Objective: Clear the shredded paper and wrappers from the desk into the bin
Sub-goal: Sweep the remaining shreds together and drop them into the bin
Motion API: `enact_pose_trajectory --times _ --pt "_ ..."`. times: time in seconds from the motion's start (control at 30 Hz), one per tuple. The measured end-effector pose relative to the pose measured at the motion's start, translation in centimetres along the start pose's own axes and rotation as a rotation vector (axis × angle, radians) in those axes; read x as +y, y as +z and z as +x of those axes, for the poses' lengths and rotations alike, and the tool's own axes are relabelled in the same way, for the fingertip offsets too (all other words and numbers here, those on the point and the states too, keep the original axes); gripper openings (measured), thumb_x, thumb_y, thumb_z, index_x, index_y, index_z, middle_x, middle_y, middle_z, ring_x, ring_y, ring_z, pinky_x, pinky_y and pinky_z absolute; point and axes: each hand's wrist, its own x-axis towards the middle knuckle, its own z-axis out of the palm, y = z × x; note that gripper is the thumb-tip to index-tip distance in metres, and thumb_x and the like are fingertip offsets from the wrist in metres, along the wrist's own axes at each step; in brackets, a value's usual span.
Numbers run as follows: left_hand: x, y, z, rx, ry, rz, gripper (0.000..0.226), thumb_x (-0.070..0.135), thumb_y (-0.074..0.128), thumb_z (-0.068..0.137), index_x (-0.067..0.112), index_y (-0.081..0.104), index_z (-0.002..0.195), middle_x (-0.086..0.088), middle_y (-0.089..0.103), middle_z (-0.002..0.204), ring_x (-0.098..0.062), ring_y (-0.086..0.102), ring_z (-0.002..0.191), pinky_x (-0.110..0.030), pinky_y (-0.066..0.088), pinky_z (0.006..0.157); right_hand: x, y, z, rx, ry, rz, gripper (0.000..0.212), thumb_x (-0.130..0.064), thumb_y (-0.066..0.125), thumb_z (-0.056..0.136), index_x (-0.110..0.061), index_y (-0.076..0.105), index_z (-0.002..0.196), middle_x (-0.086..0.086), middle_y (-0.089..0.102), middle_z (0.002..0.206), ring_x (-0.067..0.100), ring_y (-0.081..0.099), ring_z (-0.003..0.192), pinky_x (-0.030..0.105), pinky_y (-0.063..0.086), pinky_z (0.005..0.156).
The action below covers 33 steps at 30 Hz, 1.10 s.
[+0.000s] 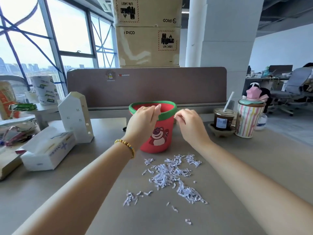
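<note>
Shredded paper (171,177) litters the desk (245,167); both loosely curled hands, left hand (145,117) and right hand (188,122), hover at the bin (157,133) rim, contents unclear.

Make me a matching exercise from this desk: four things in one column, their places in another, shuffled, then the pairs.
Things:
1. bin
2. shredded paper
3. tissue box
4. iced coffee cup

Places:
A. far right, in a pulp cup holder
B. left side of the desk
C. centre, under both hands
D. scattered in front of the bin

Pairs: 1-C, 2-D, 3-B, 4-A
</note>
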Motion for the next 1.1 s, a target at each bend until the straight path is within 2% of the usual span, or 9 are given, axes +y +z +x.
enact_pose_trajectory --times 0.1,0.17,0.23,0.33,0.43,0.5,0.67,0.87,1.1 --pt "-0.4 0.7 -3.2 -0.095 -0.041 0.035 0.065 0.050 0.015 0.091 0.005 0.060 0.082 -0.011 0.066 0.078 -0.027 0.058 0.079 -0.042 0.050 0.072 2.3 0.2 -3.3 -0.063 0.108 0.001 0.018 -0.007 0.047 0.093 -0.004 0.063 0.084 0.009 0.066 0.089 0.024 0.053 0.092 0.022 0.027 0.068" --pt "-1.2 1.7 -5.1 -0.171 -0.086 0.061 0.051 0.040 0.026 0.098 0.004 0.057 0.079 -0.010 0.062 0.077 -0.027 0.055 0.075 -0.042 0.050 0.071 3.8 0.5 -5.4 -0.123 0.157 -0.026 0.019 -0.007 0.046 0.094 -0.004 0.065 0.090 0.009 0.067 0.095 0.025 0.055 0.096 0.025 0.033 0.073" --pt "-2.2 2.8 -6.9 -0.261 -0.111 0.104 0.039 0.031 0.032 0.099 0.006 0.057 0.082 -0.007 0.061 0.081 -0.023 0.053 0.079 -0.042 0.050 0.075 5.1 1.1 -7.0 -0.211 0.205 -0.050 0.022 -0.010 0.044 0.095 -0.005 0.064 0.102 0.010 0.066 0.106 0.026 0.055 0.104 0.030 0.039 0.085" --pt "-3.0 4.1 -9.0 -0.459 -0.206 0.169 0.029 0.025 0.035 0.098 0.009 0.057 0.106 -0.009 0.060 0.109 -0.025 0.052 0.103 -0.040 0.047 0.091 6.8 2.3 -8.8 -0.393 0.311 -0.069 0.035 -0.019 0.041 0.098 -0.006 0.050 0.129 0.009 0.050 0.136 0.023 0.044 0.127 0.031 0.033 0.106" --pt "-3.4 5.4 -10.1 -0.619 -0.261 0.292 0.037 0.026 0.033 0.099 0.013 0.044 0.132 -0.010 0.041 0.141 -0.030 0.030 0.133 -0.040 0.032 0.111 8.0 3.5 -9.5 -0.463 0.391 -0.136 0.045 -0.030 0.037 0.099 -0.012 0.037 0.141 0.007 0.026 0.154 0.022 0.020 0.143 0.035 0.020 0.117" --pt "-4.0 6.2 -10.3 -0.644 -0.320 0.309 0.042 0.030 0.034 0.098 0.017 0.037 0.137 -0.008 0.030 0.149 -0.029 0.020 0.140 -0.041 0.026 0.115 8.4 3.9 -9.2 -0.463 0.429 -0.155 0.047 -0.032 0.033 0.100 -0.015 0.033 0.143 0.005 0.018 0.157 0.022 0.010 0.146 0.037 0.014 0.119" --pt "-5.3 7.9 -10.0 -0.649 -0.371 0.232 0.051 0.041 0.032 0.096 0.016 0.029 0.141 -0.007 0.028 0.153 -0.026 0.024 0.141 -0.036 0.021 0.118 8.2 5.3 -7.5 -0.601 0.425 -0.131 0.049 -0.032 0.024 0.102 -0.011 0.025 0.146 0.007 0.014 0.159 0.020 0.008 0.148 0.033 0.007 0.120" --pt "-5.2 7.9 -9.2 -0.743 -0.335 0.165 0.049 0.032 0.021 0.100 0.014 0.023 0.146 -0.005 0.021 0.157 -0.017 0.017 0.145 -0.028 0.010 0.119 5.7 6.7 -6.2 -0.791 0.314 -0.069 0.048 -0.029 0.016 0.103 -0.011 0.022 0.147 0.003 0.016 0.159 0.013 0.011 0.147 0.030 0.004 0.121" --pt "-4.1 6.7 -10.0 -0.792 -0.264 0.081 0.047 0.026 0.023 0.100 0.017 0.022 0.146 0.000 0.021 0.157 -0.012 0.021 0.143 -0.021 0.013 0.116 3.0 6.5 -7.6 -0.883 0.235 0.022 0.047 -0.028 0.014 0.103 -0.015 0.022 0.148 -0.002 0.016 0.159 0.009 0.011 0.146 0.025 0.004 0.119"
